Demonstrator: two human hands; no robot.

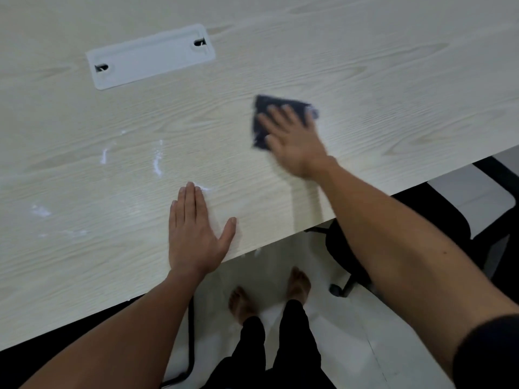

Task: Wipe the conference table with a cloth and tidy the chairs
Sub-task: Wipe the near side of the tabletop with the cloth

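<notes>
A dark blue cloth (269,108) lies flat on the pale wood-grain conference table (365,80), right of centre. My right hand (295,141) presses on it with straight, spread fingers and is blurred by motion. My left hand (193,231) rests flat on the table near its front edge, fingers straight and thumb out, holding nothing. White smears (157,161) streak the tabletop left of the cloth and just beyond my left fingertips. A black office chair (438,209) stands under the table edge at the right, partly hidden by my right forearm.
A white rectangular cable cover (150,56) is set into the tabletop at the upper left. A black chair frame tube (191,346) shows below the table edge at the bottom left. My bare feet (269,299) stand on the light tiled floor.
</notes>
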